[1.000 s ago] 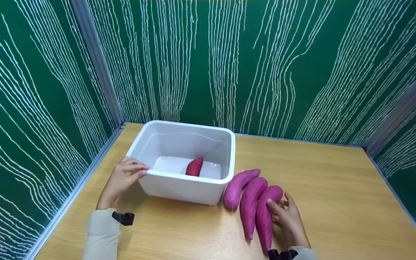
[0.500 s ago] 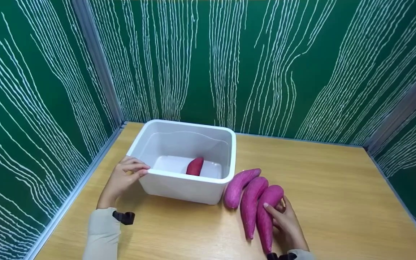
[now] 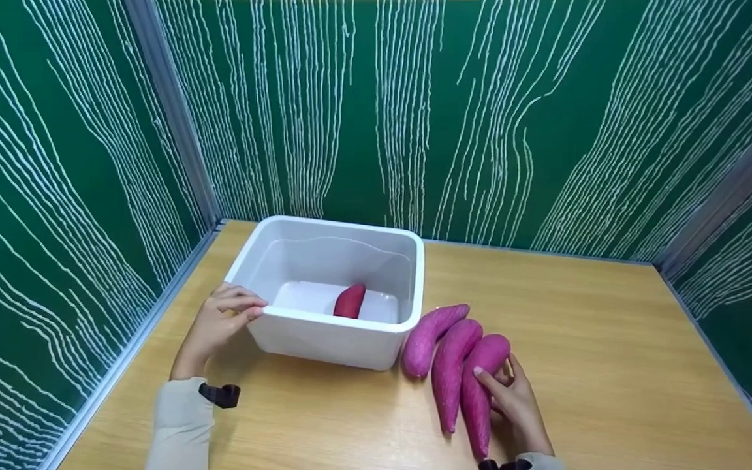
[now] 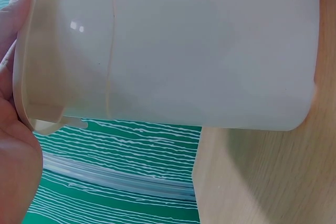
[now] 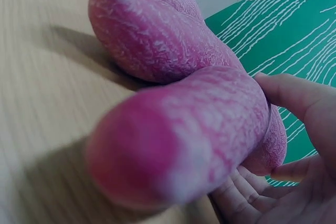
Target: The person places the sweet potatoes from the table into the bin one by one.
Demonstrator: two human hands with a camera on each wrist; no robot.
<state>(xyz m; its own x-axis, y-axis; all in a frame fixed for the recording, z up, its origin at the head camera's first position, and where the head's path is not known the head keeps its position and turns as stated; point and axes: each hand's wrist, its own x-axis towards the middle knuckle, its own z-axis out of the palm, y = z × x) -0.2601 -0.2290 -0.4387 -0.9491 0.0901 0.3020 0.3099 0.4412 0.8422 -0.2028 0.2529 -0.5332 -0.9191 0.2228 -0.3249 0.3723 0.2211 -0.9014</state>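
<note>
Three long purple sweet potatoes lie side by side on the table, just right of a white plastic bin (image 3: 330, 341). My right hand (image 3: 521, 403) grips the rightmost sweet potato (image 3: 476, 401), thumb on top and fingers round its far right side. Beside it rest the middle sweet potato (image 3: 452, 372) and the left sweet potato (image 3: 427, 346), which lies close by the bin's corner. Another, redder sweet potato (image 3: 350, 301) is on the bin's floor, its lower end hidden by the front wall. At the bin's near left corner, my left hand (image 3: 216, 326) pinches the rim (image 4: 23, 66).
The wooden table (image 3: 611, 346) extends to the right of the sweet potatoes. Green panels (image 3: 363, 117) with white wavy lines enclose it at the back and sides, joined by grey metal posts (image 3: 173, 111). A black wrist camera (image 3: 220, 395) is strapped at the left sleeve.
My right thumb has slid a little further onto the rightmost sweet potato and the fingers have closed round it. My left hand and the bin stay in place.
</note>
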